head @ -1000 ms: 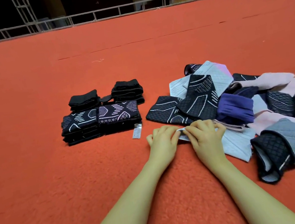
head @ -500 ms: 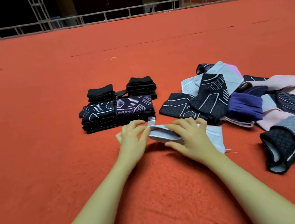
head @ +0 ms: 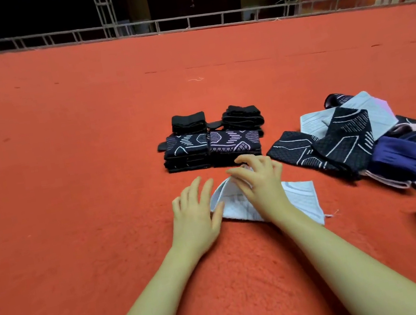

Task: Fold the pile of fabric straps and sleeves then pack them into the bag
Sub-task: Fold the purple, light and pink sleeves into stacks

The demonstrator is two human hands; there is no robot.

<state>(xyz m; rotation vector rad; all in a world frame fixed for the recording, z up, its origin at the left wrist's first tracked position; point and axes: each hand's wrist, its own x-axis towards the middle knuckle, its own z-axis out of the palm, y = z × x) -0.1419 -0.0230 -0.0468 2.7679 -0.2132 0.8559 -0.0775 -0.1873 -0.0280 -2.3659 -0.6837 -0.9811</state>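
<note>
Your left hand (head: pixel 195 215) lies flat with fingers straight, thumb edge touching the pale grey sleeve (head: pixel 300 196) on the red carpet (head: pixel 66 182). Your right hand (head: pixel 258 179) sits on top of that sleeve, fingers bent and pinching its raised folded edge. Folded black stacks (head: pixel 210 145) sit just beyond your hands. The unfolded pile (head: pixel 382 143) lies to your right, apart from the grey sleeve. No bag in view.

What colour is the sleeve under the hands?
Pale grey-white sleeve, ribbed; head view.
</note>
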